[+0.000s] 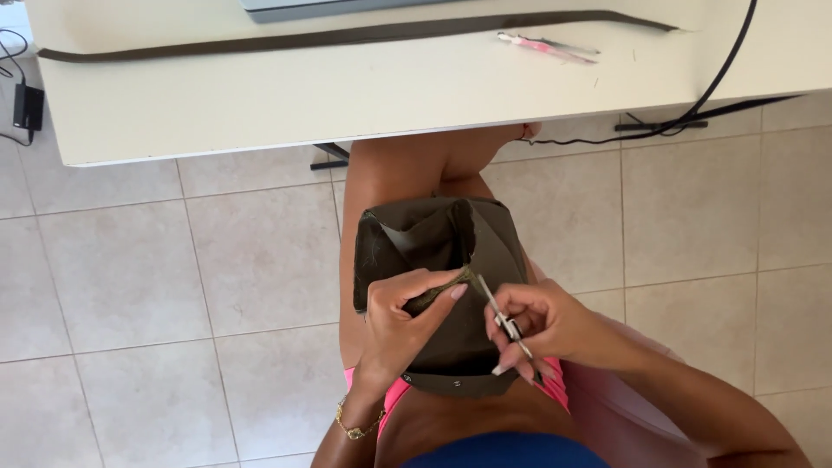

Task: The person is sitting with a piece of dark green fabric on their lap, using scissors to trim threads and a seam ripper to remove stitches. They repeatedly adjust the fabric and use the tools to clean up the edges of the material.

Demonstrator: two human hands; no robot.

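Observation:
A dark olive fabric bag [433, 238] rests on my lap, its mouth open upward. My left hand [400, 319] pinches the bag's near seam edge between thumb and fingers. My right hand [542, 328] grips small metal scissors [501, 316], whose tip points at the seam beside my left thumb. A gold bracelet [355, 428] circles my left wrist.
A cream table [260, 104] spans the top, carrying a long dark olive strap [347, 36], a pink pen-like tool [544, 48] and a grey device edge [312, 7]. A black cable [711, 87] hangs off the table's right side. Beige floor tiles [156, 286] lie around my legs.

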